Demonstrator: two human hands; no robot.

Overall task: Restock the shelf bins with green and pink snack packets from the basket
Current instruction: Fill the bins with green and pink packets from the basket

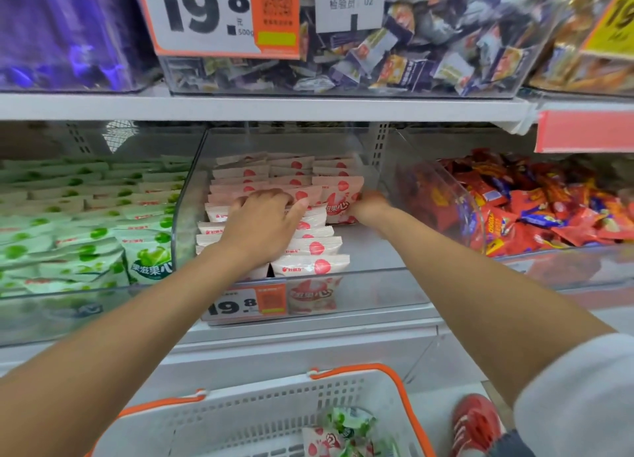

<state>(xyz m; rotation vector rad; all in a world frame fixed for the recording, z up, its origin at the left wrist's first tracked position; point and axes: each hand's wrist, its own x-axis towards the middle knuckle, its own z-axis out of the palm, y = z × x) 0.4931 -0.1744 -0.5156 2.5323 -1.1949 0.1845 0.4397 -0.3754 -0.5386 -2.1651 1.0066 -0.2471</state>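
Observation:
Both my arms reach into the clear middle bin (346, 275), which holds rows of pink snack packets (310, 247). My left hand (262, 221) lies palm-down on the left rows, fingers spread over the packets. My right hand (368, 204) is blurred at the back right of the bin, its fingers closed on an upright pink packet (341, 199). The left bin (68, 293) is filled with green snack packets (89, 237). Below, the white basket with orange handles (274, 405) holds a few green and pink packets (343, 432).
The right bin holds red and orange snacks (535, 209). The shelf above (260, 107) carries bins of mixed wrapped sweets and a large 19.8 price sign (212, 14). A smaller price tag (245, 302) hangs on the middle bin's front. A red shoe (475, 422) stands beside the basket.

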